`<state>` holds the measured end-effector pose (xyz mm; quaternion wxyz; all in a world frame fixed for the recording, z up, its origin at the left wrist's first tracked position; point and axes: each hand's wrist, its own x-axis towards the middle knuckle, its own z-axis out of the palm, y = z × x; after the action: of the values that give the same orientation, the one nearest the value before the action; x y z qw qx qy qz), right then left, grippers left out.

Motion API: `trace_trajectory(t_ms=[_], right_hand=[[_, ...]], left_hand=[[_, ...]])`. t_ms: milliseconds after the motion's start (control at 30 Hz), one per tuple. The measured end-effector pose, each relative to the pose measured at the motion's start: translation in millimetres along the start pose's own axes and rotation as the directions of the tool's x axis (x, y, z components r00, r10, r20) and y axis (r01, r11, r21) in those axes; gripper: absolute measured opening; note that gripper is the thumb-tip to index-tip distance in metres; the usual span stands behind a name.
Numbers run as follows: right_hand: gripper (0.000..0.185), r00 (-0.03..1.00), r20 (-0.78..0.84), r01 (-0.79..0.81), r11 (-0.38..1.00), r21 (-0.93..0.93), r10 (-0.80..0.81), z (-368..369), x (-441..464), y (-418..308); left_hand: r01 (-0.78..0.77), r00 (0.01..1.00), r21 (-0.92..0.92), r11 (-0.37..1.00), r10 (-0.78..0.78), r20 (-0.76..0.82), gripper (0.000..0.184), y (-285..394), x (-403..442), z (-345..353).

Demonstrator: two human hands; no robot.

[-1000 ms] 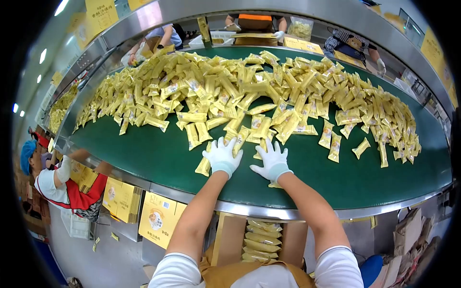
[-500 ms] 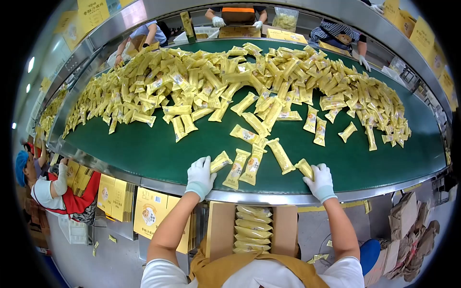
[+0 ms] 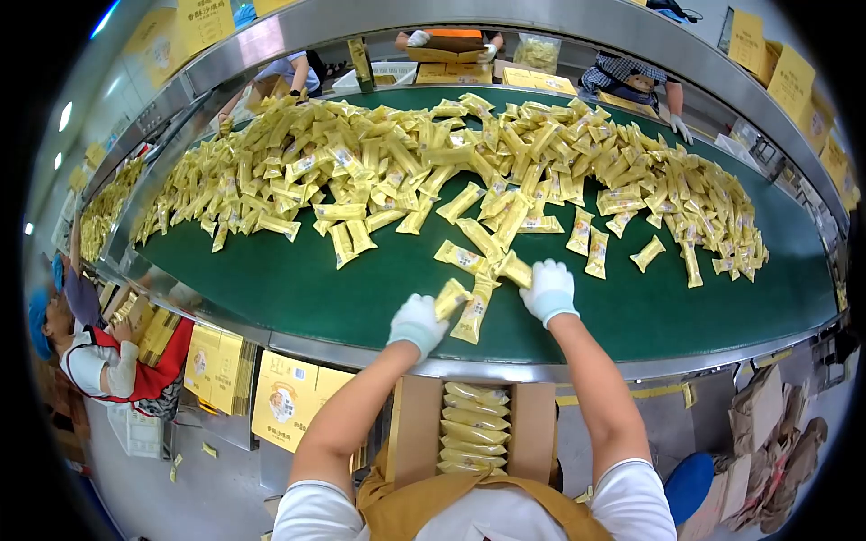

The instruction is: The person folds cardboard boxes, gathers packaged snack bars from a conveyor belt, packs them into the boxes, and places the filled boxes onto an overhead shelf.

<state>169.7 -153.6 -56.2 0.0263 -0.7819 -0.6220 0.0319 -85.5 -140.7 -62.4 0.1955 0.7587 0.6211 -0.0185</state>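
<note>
My left hand (image 3: 419, 323), in a white glove, is closed on a yellow snack packet (image 3: 452, 298) at the near side of the green conveyor belt (image 3: 361, 305). My gloved right hand (image 3: 549, 288) grips another yellow snack packet (image 3: 515, 270) by its right end. Whether a second packet lies under either one is hidden. Between the hands a loose packet (image 3: 474, 312) rests on the belt. Below the belt's edge stands an open cardboard box (image 3: 417, 428) in front of my body. A row of yellow packets (image 3: 474, 419) fills its middle.
A large heap of packets (image 3: 379, 153) covers the belt's far half. Its metal edge (image 3: 487, 371) runs above the box. Flat yellow cartons (image 3: 293, 397) stand at left, near a co-worker in a red apron (image 3: 162, 374). Other workers' gloved hands (image 3: 681, 128) are across the belt.
Both hands have moved inward, the right one also up the belt, each with a packet. Two packets that lay loose between them no longer show separately.
</note>
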Motion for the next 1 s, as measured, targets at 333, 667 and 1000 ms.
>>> trace_trajectory(t_ms=[333,667,1000], right_hand=[[0.017,0.436,-0.188,0.89,0.453,-0.056,-0.88,26,20,-40],[0.047,0.909,-0.123,0.378,0.911,-0.167,-0.399,30,-49,40],[0.097,0.84,0.003,0.535,0.827,-0.174,-0.543,14,-68,47]], left_hand=[[0.134,0.988,0.2,0.971,-0.116,-0.1,0.044,-34,10,-20],[-0.228,0.959,0.278,0.933,0.264,-0.099,0.05,-42,14,-1],[-0.378,0.861,0.393,0.838,0.474,-0.183,0.079,-53,-28,10]])
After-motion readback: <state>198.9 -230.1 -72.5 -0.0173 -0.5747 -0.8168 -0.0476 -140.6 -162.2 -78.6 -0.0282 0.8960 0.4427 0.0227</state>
